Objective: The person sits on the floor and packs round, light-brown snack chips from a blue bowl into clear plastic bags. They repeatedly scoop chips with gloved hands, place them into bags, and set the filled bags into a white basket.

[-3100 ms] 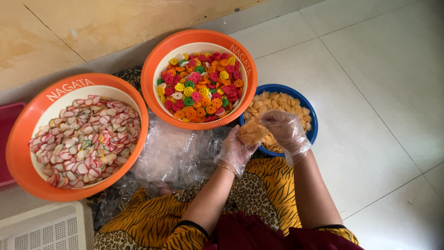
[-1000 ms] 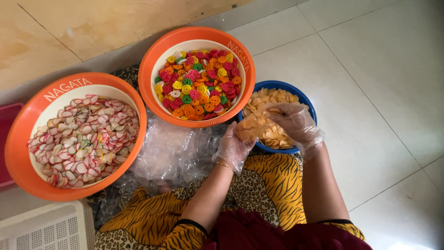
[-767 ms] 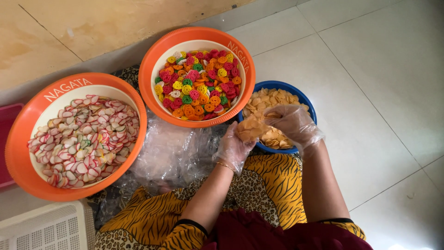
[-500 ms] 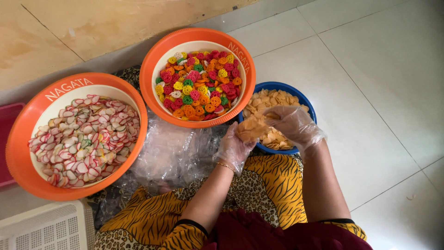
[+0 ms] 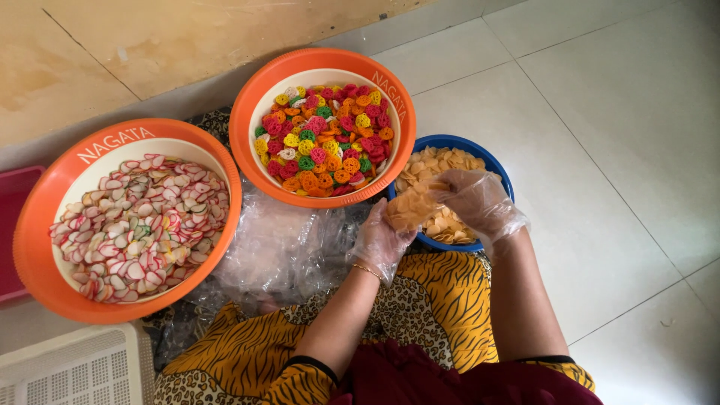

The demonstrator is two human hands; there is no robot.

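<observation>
Floor: pale glossy tiles with thin grout lines. Left orange basin: round, smooth plastic, holding flat oval crackers striped pink, white and green. Second orange basin: same make, filled with ridged, flower-shaped crackers in red, yellow, orange and green. Blue bowl: smaller, round, holding thin pale-orange chips. Clear crinkled plastic bags lie between the basins and the tiger-print lap. Both hands wear thin transparent gloves. Left hand: grip closed on a small filled bag at the bowl's near rim. Right hand: fingers curled at the bag's mouth above the chips.
</observation>
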